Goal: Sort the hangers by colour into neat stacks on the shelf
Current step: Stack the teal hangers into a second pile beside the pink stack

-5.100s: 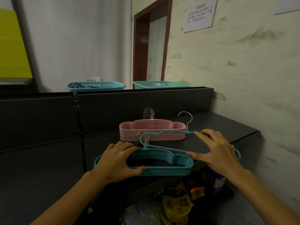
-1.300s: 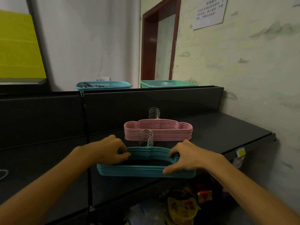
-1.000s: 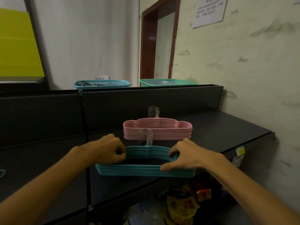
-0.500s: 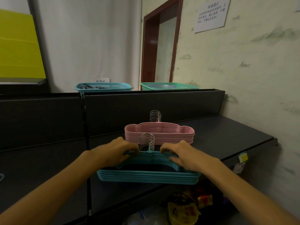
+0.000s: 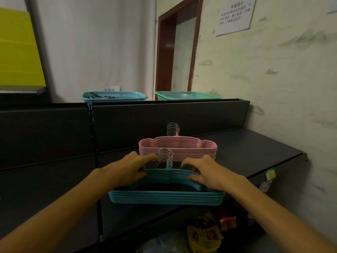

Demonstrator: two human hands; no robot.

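Observation:
A stack of teal hangers (image 5: 166,198) lies flat near the front edge of the black shelf (image 5: 255,150), its metal hooks (image 5: 165,157) bunched together and pointing away from me. My left hand (image 5: 129,168) grips the stack's upper bar left of the hooks, fingers curled over it. My right hand (image 5: 206,172) grips the same bar right of the hooks. Behind the teal stack lies a neat stack of pink hangers (image 5: 177,147) with its own hooks (image 5: 172,129) at the back.
The shelf's black back panel (image 5: 164,117) rises behind the stacks. On top of it stand a blue basket (image 5: 113,96) and a green basket (image 5: 187,95). Packaged goods (image 5: 204,234) sit on the level below. A patterned wall (image 5: 282,79) closes the right side.
Both hands have slid inward along the teal stack, from its outer parts to either side of the hooks. The stack has barely shifted on the shelf.

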